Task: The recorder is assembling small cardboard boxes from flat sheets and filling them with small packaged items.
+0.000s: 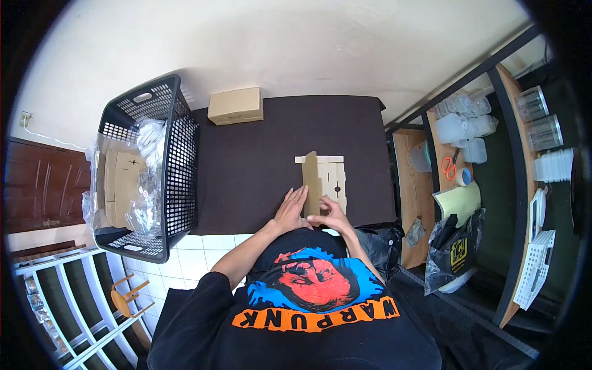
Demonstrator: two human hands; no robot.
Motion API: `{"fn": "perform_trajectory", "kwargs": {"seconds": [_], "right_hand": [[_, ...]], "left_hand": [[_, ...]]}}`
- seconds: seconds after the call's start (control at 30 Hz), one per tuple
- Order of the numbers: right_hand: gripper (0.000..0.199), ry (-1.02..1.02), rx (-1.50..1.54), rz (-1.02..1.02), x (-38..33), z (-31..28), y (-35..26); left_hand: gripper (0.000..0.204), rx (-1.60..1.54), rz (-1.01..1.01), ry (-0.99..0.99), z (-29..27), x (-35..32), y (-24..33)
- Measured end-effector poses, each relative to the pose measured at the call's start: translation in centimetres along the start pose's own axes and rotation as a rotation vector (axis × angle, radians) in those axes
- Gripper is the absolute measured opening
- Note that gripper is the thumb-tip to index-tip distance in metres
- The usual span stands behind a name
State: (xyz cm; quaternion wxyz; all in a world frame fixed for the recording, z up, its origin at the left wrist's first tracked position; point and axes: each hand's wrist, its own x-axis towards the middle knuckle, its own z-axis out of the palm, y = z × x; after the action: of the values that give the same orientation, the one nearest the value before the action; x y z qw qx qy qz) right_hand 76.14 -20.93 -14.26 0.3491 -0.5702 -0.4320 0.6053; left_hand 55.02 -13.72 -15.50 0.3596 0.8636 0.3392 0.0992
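Right at the near edge of the dark table (259, 154) sits a flat cardboard blank (328, 179), one panel folded upright, with plenty of bare tabletop stretching to its left and beyond it toward the wall. A closed cardboard box (235, 105) rests at the far edge, well apart, and a black laundry basket (176, 166) stuffed with plastic-wrapped cardboard butts against the table's left side; wooden shelves (414, 203) crowd the right edge. The left hand (291, 209) lies open, fingers spread flat, touching the left face of the raised panel. The right hand (330, 214) curls loosely round the panel's near end from the right, fingers pinching the cardboard. How the blank's lower flaps lie is hidden behind both hands, and the slots in it are too small to read clearly.
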Motion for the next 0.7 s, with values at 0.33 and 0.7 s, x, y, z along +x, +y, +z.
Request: {"fn": "perform_trajectory", "kwargs": {"seconds": [0.33, 0.7], "right_hand": [[0.094, -0.176, -0.406, 0.056, 0.5, 1.0, 1.1], [0.061, 0.417, -0.373, 0.092, 4.1, -2.5, -2.6]], "left_hand": [[0.118, -0.185, 0.009, 0.072, 1.4, 0.7, -0.7], [0.059, -0.043, 0.043, 0.201, 3.9, -0.6, -2.7]]}}
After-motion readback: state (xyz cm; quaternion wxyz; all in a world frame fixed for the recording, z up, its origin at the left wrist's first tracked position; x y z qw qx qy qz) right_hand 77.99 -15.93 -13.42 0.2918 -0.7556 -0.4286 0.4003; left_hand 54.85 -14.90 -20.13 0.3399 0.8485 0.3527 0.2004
